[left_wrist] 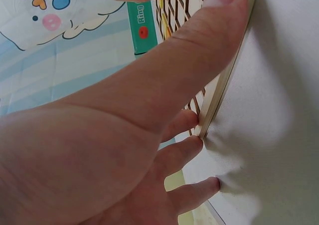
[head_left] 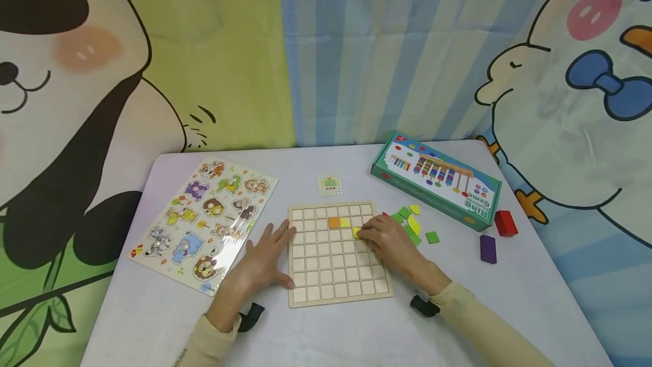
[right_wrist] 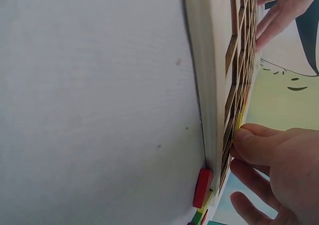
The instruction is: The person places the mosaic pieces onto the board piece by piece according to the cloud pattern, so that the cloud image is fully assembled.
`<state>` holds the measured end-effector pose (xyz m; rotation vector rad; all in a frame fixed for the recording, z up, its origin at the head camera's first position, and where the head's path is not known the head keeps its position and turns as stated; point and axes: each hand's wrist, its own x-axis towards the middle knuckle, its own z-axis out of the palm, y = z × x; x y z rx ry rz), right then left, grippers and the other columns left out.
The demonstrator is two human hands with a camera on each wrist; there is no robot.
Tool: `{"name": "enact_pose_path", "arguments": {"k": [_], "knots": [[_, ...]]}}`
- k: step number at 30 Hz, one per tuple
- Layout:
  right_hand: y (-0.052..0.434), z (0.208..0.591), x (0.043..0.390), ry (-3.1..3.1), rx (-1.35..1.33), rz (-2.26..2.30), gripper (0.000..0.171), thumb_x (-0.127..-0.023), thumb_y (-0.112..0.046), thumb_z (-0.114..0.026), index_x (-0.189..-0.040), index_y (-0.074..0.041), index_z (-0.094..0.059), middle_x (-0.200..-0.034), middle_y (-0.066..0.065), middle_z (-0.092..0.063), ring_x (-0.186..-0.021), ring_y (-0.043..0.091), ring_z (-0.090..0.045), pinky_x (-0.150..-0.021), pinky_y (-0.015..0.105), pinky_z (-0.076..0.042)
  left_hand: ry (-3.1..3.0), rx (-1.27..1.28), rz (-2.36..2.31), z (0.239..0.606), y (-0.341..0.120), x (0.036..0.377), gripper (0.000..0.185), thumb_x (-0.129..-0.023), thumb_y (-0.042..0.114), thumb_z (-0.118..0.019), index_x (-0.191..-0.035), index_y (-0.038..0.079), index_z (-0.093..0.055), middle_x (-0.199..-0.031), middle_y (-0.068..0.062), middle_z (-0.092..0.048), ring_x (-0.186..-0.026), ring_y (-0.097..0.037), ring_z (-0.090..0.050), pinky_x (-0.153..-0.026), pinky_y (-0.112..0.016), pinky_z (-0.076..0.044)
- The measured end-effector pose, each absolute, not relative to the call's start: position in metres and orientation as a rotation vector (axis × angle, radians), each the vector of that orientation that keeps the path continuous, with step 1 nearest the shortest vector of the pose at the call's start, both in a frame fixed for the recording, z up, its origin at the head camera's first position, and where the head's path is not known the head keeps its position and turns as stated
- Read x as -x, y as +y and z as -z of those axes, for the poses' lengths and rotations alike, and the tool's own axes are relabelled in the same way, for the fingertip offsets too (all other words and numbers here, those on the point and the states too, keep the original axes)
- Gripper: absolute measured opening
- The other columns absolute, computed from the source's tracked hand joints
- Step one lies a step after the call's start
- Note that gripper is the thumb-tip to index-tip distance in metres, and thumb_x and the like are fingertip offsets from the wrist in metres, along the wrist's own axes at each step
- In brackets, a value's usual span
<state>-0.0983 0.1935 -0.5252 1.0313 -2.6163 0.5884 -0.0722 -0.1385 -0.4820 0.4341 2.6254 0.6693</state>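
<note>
I read the grid board [head_left: 338,254] as barely filled: an orange tile [head_left: 334,222] and a yellow tile [head_left: 345,222] sit side by side in its second row, and nearly all other cells are bare. My left hand [head_left: 265,259] lies flat, fingers straight, against the board's left edge, steadying it on the tabletop [head_left: 356,333]. My right hand [head_left: 389,242] pinches another yellow piece [head_left: 357,233] over the third row, right of centre. Beyond it, loose green and yellow pieces [head_left: 414,224] wait beside the board, and a pattern card [head_left: 330,184] lies behind it.
</note>
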Motion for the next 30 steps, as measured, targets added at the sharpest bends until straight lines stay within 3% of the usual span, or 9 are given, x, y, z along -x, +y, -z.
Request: {"name": "enact_pose_path", "arguments": {"k": [14, 19, 30], "knots": [[0.193, 0.525, 0.089, -2.650, -1.025, -0.526, 0.023, -0.085, -0.004, -0.079, -0.108, -0.010, -0.080, -0.104, 0.003, -0.073, -0.102, 0.020, -0.065, -0.091, 0.038, -0.056, 2.614, -0.434, -0.675, 0.482, -0.139, 0.072, 0.122, -0.057, 0.028, -0.096, -0.159, 0.008, -0.032, -0.170, -0.013, -0.018, -0.154, -0.048, -0.013, -0.107, -0.087, -0.015], [0.196, 0.520, 0.089, -2.652, -1.003, -0.565, 0.024, -0.085, -0.003, -0.079, -0.108, -0.009, -0.079, -0.105, 0.005, -0.072, -0.104, 0.021, -0.066, -0.097, 0.043, -0.056, 2.617, -0.432, -0.675, 0.483, -0.139, 0.073, 0.122, -0.057, 0.028, -0.096, -0.159, 0.009, -0.033, -0.170, -0.013, -0.018, -0.154, -0.048, -0.013, -0.107, -0.087, -0.014], [0.234, 0.504, 0.109, -2.619, -0.848, -0.501, 0.028, -0.082, 0.006, -0.077, -0.108, -0.004, -0.078, -0.108, 0.009, -0.074, -0.105, 0.026, -0.067, -0.094, 0.047, -0.057, 2.625, -0.435, -0.670, 0.484, -0.139, 0.073, 0.122, -0.056, 0.029, -0.096, -0.158, 0.009, -0.034, -0.170, -0.013, -0.019, -0.154, -0.049, -0.014, -0.106, -0.087, -0.015]]}}
